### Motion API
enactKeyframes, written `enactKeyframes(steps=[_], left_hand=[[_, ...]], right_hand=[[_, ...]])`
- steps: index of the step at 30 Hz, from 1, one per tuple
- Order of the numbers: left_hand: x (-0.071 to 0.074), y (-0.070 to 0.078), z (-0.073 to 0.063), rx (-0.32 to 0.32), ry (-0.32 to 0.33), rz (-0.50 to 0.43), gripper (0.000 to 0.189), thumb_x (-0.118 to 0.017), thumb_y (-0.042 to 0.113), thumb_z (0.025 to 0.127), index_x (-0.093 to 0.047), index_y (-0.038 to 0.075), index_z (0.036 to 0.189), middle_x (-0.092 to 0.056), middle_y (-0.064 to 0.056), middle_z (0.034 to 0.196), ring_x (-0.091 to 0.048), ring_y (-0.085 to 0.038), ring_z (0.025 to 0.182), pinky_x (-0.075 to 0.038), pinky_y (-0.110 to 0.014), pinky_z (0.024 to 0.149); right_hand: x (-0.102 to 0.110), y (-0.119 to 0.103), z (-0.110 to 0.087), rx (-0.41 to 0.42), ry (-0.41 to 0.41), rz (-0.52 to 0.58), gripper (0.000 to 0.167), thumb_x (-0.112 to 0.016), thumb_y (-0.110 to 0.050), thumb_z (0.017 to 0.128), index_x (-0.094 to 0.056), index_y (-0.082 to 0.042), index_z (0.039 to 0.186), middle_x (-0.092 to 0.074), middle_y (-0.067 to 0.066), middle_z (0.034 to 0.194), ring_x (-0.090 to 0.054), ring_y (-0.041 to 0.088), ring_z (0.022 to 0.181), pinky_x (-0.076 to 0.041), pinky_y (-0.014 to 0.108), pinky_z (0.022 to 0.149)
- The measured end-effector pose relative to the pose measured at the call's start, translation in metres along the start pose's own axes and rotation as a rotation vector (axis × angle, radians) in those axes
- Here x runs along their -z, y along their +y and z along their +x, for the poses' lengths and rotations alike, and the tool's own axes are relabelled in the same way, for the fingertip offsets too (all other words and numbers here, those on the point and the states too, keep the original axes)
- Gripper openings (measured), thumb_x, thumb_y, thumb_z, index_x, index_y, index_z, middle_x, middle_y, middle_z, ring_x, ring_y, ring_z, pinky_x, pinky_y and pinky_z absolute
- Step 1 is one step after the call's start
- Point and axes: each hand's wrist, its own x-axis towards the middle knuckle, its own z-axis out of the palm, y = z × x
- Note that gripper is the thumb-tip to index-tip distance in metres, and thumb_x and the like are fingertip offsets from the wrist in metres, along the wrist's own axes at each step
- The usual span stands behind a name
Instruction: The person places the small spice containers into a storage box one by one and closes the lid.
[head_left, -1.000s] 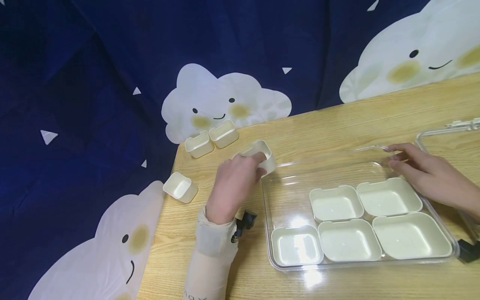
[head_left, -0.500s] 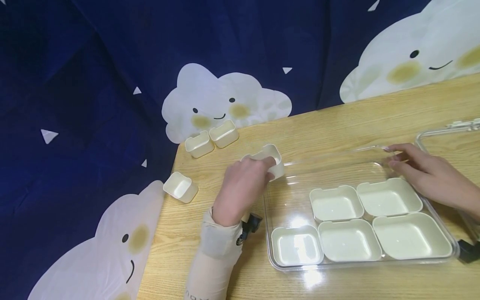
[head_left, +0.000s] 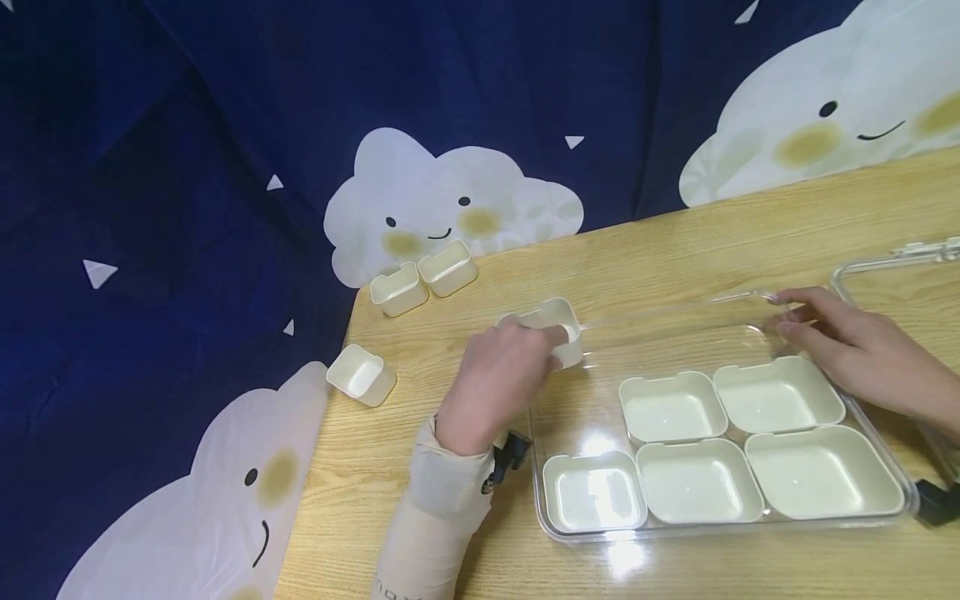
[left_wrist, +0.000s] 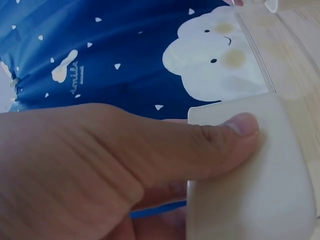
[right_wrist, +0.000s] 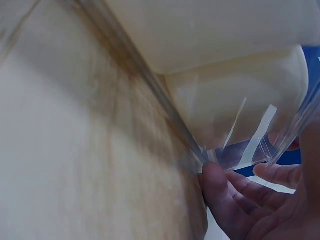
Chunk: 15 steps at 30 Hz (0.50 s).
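left hand (head_left: pixel 501 375): clamped on one small cream bin (head_left: pixel 568 335), thumb laid along its wall. right hand (head_left: pixel 847 342): fingers curled at the far right corner of the clear box (head_left: pixel 576 410), gripping it. the two hands well apart.

held bin: at the box's far left corner; whether it touches the rim, cannot tell.

bins in the box, five. near row, left to right: small bin (head_left: pixel 595 492), medium bin (head_left: pixel 700 482), large bin (head_left: pixel 825 472). behind these: two more bins (head_left: pixel 672 407), toward the right. bare floor at the far left.

loose on the wooden table (head_left: pixel 352 517), three: a side-by-side pair (head_left: pixel 399 290) at the far edge; a single bin (head_left: pixel 362 375) nearer.

handling notes, by judgement: carry the held bin clear of the rim, level it, lower it straight down, fingers kept free of the wall; steady the corner lightly, without flexing the plastic.
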Motion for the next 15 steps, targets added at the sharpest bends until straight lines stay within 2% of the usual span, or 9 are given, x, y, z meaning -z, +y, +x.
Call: enactKeyframes(steps=[3,9,10,15], left_hand=[[0.0008,0.0022,-0.0005,-0.011,-0.012,0.017,0.010,-0.073,0.031,0.097,-0.073,0.029,0.107,-0.072,0.002,0.083,-0.067,-0.021,0.079,-0.052,-0.039,0.054],[0.0023,0.0062,-0.0015,-0.048,-0.024,0.014,0.011,-0.072,0.030,0.097,-0.073,0.030,0.108,-0.073,0.003,0.083,-0.067,-0.021,0.079,-0.051,-0.037,0.053],[0.0022,0.0069,-0.0017,-0.055,-0.026,0.012,0.010,-0.072,0.030,0.097,-0.073,0.030,0.107,-0.073,0.004,0.083,-0.067,-0.021,0.078,-0.051,-0.036,0.053],[0.0015,0.0098,-0.0027,-0.075,-0.043,0.010,0.006,-0.072,0.030,0.097,-0.072,0.029,0.103,-0.071,0.003,0.080,-0.066,-0.021,0.078,-0.050,-0.038,0.052]], right_hand=[[0.0000,-0.0003,0.0003,-0.001,-0.002,0.000,0.049,-0.044,-0.038,0.110,-0.044,-0.013,0.152,-0.061,0.033,0.133,-0.058,0.052,0.118,-0.042,0.065,0.089],[0.0007,0.0007,0.0009,-0.001,0.007,-0.015,0.047,-0.046,-0.038,0.109,-0.047,-0.015,0.150,-0.064,0.030,0.131,-0.064,0.031,0.107,-0.044,0.055,0.086],[0.0007,0.0006,0.0008,-0.001,0.008,-0.016,0.047,-0.046,-0.038,0.109,-0.047,-0.015,0.150,-0.064,0.030,0.130,-0.063,0.031,0.107,-0.043,0.055,0.085],[0.0004,-0.0005,-0.0002,-0.001,0.003,0.001,0.048,-0.044,-0.038,0.110,-0.045,-0.014,0.151,-0.062,0.032,0.132,-0.060,0.050,0.115,-0.042,0.063,0.088]])
